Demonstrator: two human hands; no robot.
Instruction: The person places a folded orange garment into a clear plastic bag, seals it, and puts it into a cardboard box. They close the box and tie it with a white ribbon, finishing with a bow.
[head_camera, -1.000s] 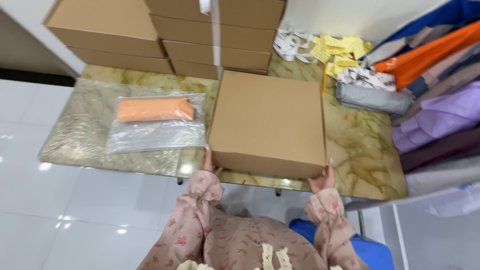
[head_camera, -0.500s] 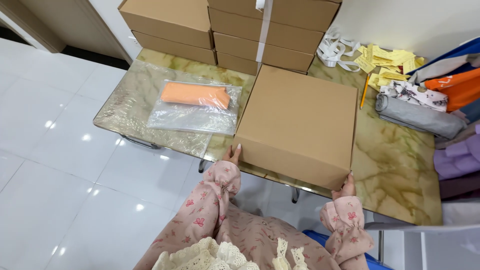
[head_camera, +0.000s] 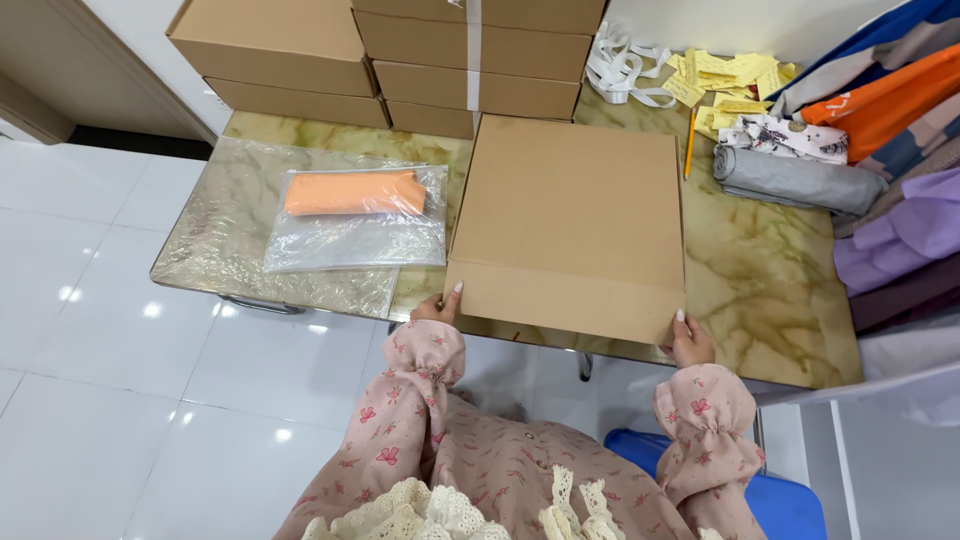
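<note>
Left hand (head_camera: 437, 307) and right hand (head_camera: 689, 341) each in a light grip on the near corners of the flat cardboard box (head_camera: 570, 225), fingertips up, on the marble table (head_camera: 780, 290).

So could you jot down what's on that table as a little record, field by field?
left hand: touching the near left corner of the closed cardboard box
right hand: at the box's near right corner
left of box: clear bag with orange fabric lying flat
behind box: stacked cardboard boxes
right of box: rolled grey cloth, yellow paper slips, pencil
surface: marbled table
</note>
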